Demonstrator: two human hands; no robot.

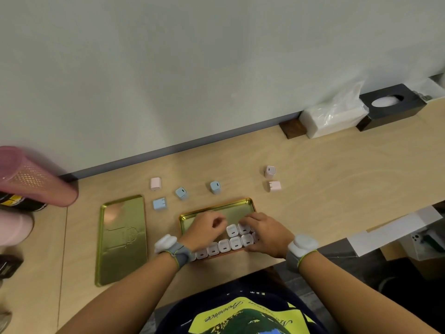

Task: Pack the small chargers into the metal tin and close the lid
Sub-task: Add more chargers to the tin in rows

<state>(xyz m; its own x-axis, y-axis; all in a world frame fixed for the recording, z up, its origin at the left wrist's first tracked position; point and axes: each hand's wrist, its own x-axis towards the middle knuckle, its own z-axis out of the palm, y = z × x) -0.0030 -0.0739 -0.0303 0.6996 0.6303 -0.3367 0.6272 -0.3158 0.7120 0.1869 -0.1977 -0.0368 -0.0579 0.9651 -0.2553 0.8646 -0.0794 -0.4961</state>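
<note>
The gold metal tin (224,208) lies open on the wooden desk in front of me, with several white chargers (224,245) lined up inside along its near edge. My left hand (206,227) hovers over the tin's left part, fingers curled, nothing visibly held. My right hand (265,233) rests on the white chargers at the tin's right side, fingertips touching one (243,228). The gold lid (122,237) lies flat to the left of the tin. Loose chargers sit beyond the tin: three blue (159,203) (181,192) (215,186) and three pink (156,183) (270,171) (274,186).
A pink mesh cylinder (33,177) lies at the desk's left edge. A white tissue pack (334,116) and a black tissue box (390,107) stand against the wall at the back right. The desk's near edge runs just below the tin.
</note>
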